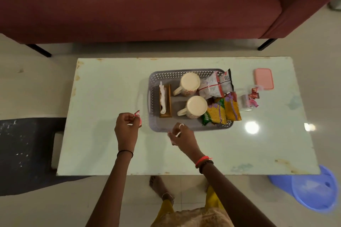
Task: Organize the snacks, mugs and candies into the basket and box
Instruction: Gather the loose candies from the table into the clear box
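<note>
A grey perforated basket (153,86) stands on the pale table (103,88). Inside it are two cream mugs (190,83) (196,107), a wooden tissue holder (166,100), white and red snack packets (215,85) and yellow snack packets (224,109). Just right of the basket a clear plastic box (245,100) holds red and pink candies (253,96); its pink lid (263,78) lies farther right. My left hand (126,129) pinches a small pink candy wrapper (138,115) left of the basket. My right hand (182,139) is closed on a small pale candy at the basket's near edge.
A maroon sofa (147,5) stands behind the table. A dark mat (24,153) lies on the floor to the left, a blue plastic stool (311,190) at the right front corner. My bare foot (158,186) shows below the table's near edge.
</note>
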